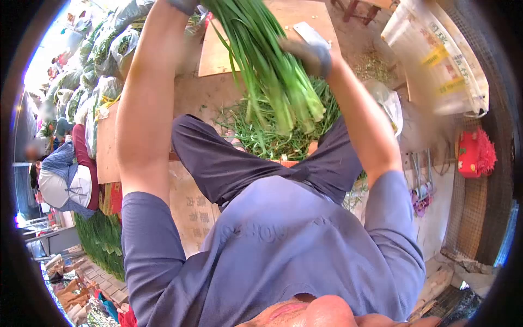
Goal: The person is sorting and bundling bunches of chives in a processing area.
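The left hand [182,4], mostly cut off at the top edge, seems closed around the upper end of a bunch of green onions [272,65]; the gloved right hand [308,54] is blurred against the stalks, so its grip cannot be told. The bunch hangs above a pile of loose greens [272,136] between the knees. Held only at one end, stalks could slip out and scatter into that pile. A cleaver [310,34] lies on the cardboard [229,54] close behind the right hand. Bagged vegetables [103,60] crowd the left; another person [62,180] crouches nearby.
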### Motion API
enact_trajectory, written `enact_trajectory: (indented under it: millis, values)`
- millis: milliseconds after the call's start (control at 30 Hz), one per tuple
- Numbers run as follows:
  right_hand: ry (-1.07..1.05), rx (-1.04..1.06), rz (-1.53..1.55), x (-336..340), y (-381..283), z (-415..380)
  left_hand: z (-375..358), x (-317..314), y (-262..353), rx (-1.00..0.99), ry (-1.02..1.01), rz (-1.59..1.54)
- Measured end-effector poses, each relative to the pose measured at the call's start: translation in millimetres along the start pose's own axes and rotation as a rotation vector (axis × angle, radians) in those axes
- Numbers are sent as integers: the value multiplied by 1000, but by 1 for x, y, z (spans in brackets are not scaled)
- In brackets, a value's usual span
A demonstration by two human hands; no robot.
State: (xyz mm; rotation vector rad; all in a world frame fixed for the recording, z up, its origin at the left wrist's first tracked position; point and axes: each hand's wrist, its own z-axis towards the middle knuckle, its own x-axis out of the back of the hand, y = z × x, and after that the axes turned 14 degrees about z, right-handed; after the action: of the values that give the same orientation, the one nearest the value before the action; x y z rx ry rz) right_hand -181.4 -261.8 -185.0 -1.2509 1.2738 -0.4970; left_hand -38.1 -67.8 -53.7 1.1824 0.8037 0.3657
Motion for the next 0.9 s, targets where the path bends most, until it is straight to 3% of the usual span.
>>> enact_trajectory:
  millis: [67,133,167,200,233,267,300,367,500,567,600,633,700,733,800,900]
  values:
    - [76,3,73,25,46,-20,1,44,3,-57,208,128]
    - [-12,88,445,47,91,-32,-6,84,3,-71,412,279]
    - [-63,142,501,55,109,-36,-8,117,2,-49,326,188]
    - [-42,378,-14,64,126,-35,-4,158,2,-22,239,99]
    - [55,265,248,53,127,-48,2,177,5,6,146,11]
    - [177,184,526,41,126,-61,-15,146,8,13,211,50]
    - [369,120,578,43,130,-64,-31,116,10,23,275,90]
    - [359,152,564,62,151,-77,-27,193,17,-12,2,-47]
    - [323,172,397,47,149,-91,-46,183,33,-105,573,169]
    - [340,134,278,21,138,-82,-49,181,36,-133,627,119]
    - [409,215,199,7,137,-68,-53,184,38,-146,662,94]
    - [353,138,239,1,130,-66,-57,190,38,-189,655,187]
    - [364,250,95,-26,125,-46,-57,206,33,-265,628,357]
    - [412,428,-68,-35,134,-28,-56,211,31,-297,616,435]
    - [462,522,-70,-41,147,-6,-53,208,29,-321,603,570]
    - [600,313,268,-45,155,15,-54,205,40,-302,571,526]
